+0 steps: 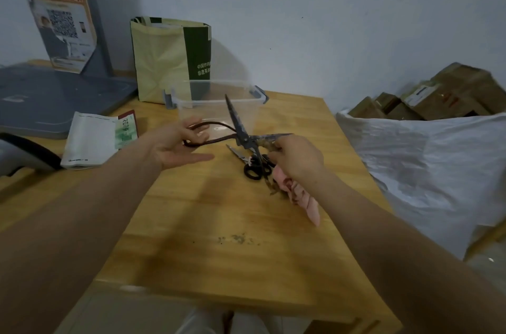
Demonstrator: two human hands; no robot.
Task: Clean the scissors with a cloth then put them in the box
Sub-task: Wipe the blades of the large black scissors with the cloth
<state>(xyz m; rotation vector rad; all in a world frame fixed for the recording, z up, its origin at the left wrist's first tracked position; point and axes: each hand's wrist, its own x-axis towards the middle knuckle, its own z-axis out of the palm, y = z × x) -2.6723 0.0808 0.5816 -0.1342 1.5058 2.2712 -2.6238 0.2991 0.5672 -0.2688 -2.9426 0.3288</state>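
Large rusty scissors [237, 125] hang open above the wooden table [219, 224]. My left hand [175, 143] holds their dark loop handles, thumb and a finger through them, the other fingers stretched out. My right hand [295, 158] grips a pink stained cloth [298, 194] and pinches it round the right-pointing blade. The other blade points up and away, toward the clear plastic box [219, 99] at the table's far side. Smaller black-handled scissors [250, 162] lie on the table under the big pair.
A yellow-green bag [169, 60] stands behind the box. A white packet [93, 139] and a grey scale platform [49, 98] lie at the left. A white sack [438, 169] with cardboard boxes [443, 92] sits right of the table. Rust crumbs [238, 239] dot the wood.
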